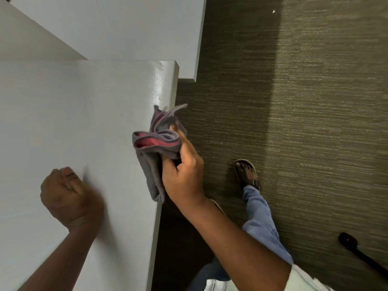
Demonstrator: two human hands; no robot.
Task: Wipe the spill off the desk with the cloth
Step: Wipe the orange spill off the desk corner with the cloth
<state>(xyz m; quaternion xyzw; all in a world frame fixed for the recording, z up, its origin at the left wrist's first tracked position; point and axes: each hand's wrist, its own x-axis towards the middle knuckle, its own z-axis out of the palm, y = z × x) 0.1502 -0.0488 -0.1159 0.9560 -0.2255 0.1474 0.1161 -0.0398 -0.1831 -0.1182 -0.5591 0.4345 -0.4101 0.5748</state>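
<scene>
Right hand (182, 175) grips the bunched cloth (156, 148) at the desk (63, 114) edge, apparently to catch the wet sheen (158, 85); left hand (67, 194) rests fisted, empty, likely bracing.

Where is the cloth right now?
In the head view, the cloth is bunched in the person's right hand at the right edge of the grey desk, just below a shiny wet patch.

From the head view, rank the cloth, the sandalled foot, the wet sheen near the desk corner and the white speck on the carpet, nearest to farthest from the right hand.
1. Cloth, held in the right hand.
2. Sandalled foot, to its right.
3. Wet sheen, up the desk edge.
4. White speck, top, on the carpet.
</scene>
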